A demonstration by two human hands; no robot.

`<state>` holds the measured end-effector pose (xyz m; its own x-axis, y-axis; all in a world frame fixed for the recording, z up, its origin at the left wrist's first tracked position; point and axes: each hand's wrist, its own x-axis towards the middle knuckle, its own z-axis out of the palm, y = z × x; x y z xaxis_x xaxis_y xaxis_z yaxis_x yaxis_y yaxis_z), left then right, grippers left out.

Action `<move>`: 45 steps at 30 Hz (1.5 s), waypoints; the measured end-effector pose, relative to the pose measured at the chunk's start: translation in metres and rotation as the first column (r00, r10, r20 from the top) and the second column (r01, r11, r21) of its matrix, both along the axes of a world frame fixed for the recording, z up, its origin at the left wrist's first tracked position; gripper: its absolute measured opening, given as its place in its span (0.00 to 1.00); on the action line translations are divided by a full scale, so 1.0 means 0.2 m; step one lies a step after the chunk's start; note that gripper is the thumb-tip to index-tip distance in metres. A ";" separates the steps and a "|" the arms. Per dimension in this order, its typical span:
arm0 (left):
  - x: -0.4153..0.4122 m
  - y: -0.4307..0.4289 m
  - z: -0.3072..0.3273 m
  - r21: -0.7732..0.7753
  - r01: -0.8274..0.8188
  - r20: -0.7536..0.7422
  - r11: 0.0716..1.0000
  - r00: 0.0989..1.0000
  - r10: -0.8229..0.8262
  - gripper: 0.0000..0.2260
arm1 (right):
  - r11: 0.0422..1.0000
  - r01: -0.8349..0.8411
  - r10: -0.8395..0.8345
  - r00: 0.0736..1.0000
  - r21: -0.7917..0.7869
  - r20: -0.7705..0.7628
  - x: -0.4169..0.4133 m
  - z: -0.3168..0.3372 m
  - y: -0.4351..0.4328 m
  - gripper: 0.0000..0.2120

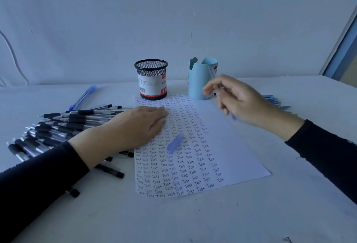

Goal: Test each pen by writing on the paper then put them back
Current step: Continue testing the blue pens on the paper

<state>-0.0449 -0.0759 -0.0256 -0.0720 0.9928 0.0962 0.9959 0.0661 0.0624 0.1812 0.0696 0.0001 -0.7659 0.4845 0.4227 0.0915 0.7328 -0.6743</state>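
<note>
Pen (211,73) in pinch of right hand (241,99), left hand (139,125) flat on paper (224,142), white table (193,221), pale wall (173,20) behind.

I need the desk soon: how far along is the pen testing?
Done: "Test" rows fill most of the paper. In hand: the right hand grips a blue pen, a blue cap on the sheet; the left hand presses the paper. Left: black pens lie piled outside the mesh holder.
</note>
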 end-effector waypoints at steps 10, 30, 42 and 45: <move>-0.01 0.00 0.00 -0.067 0.020 0.015 0.998 1.000 -0.019 0.22 | 0.888 0.065 -0.096 0.994 -0.455 -0.046 -0.03 -0.04 -0.07 0.11; -0.01 0.01 -0.01 -0.043 0.026 0.006 0.999 1.000 -0.026 0.22 | 0.949 0.233 -0.249 0.967 -0.212 -0.056 -0.07 -0.15 -0.14 0.16; 0.00 0.00 0.00 -0.050 0.021 0.002 0.999 1.000 -0.020 0.22 | 0.950 0.237 -0.249 0.968 -0.202 -0.036 -0.06 -0.15 -0.13 0.18; 0.00 0.00 0.00 -0.043 0.019 0.007 0.999 1.000 -0.019 0.22 | 0.950 0.234 -0.244 0.970 -0.209 -0.023 -0.06 -0.15 -0.13 0.19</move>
<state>-0.0448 -0.0755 -0.0259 -0.0533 0.9972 0.0530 0.9965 0.0497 0.0667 0.1686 0.0430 -0.0305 -0.5987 0.7301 0.3294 0.2109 0.5404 -0.8145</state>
